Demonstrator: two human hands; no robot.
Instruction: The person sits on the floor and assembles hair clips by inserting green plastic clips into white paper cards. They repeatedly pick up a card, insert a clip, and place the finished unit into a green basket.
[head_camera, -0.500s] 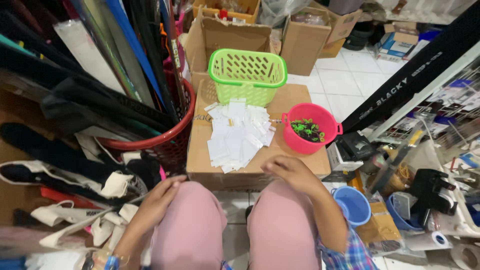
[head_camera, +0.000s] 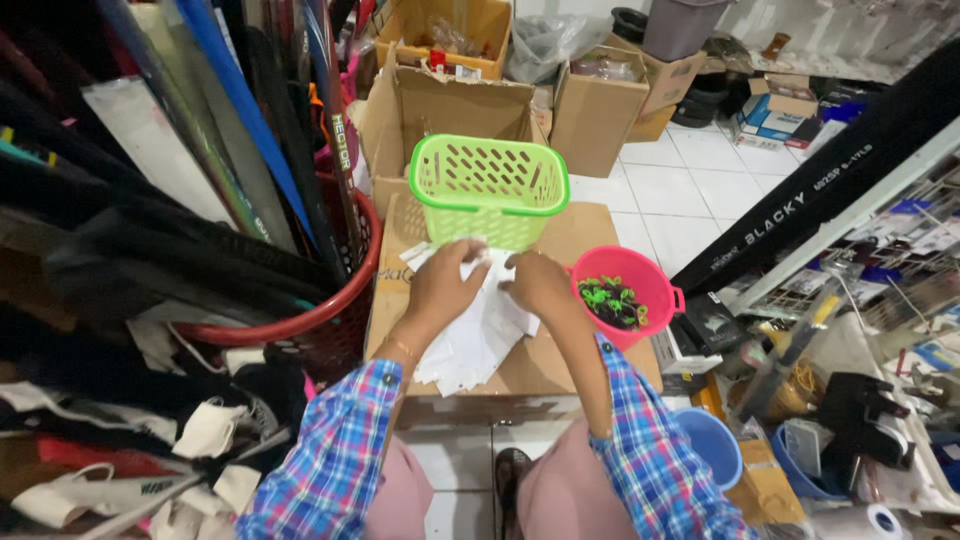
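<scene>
Sleeves: I am wearing blue, red and white plaid sleeves (head_camera: 330, 460), both reaching forward over my pink-clad knees.
Blue bucket: a small blue bucket (head_camera: 712, 445) is sitting on the floor just beside my right forearm.
Cardboard top: a flat brown cardboard box (head_camera: 580, 235) is serving as my work surface, straight ahead of my knees.
White packets: a loose pile of small white paper packets (head_camera: 478, 340) is lying on the cardboard, spreading from under my hands toward me.
Left hand: my left hand (head_camera: 440, 288) is resting on top of the pile, fingers bending round a white packet (head_camera: 472, 255) at its far edge — closed on it, thumb side toward the right hand.
Right hand: my right hand (head_camera: 540, 283) is lying just beside the left, fingertips pressing down onto the pile; I cannot tell whether they are pinching a packet or only touching the paper.
Pink bowl: a pink plastic bowl (head_camera: 630, 275) with small green and dark pieces inside is standing on the cardboard, right next to my right wrist.
Green basket: a lime-green slotted basket (head_camera: 488, 180) is standing upright just beyond my fingertips — near the far edge of the pile.
Red tub: a large red tub (head_camera: 335, 300) crammed with long rods and tubes is standing to my left, against the cardboard.
Far boxes: open cardboard cartons (head_camera: 595, 110) are standing behind the basket on the white tiled floor.
</scene>
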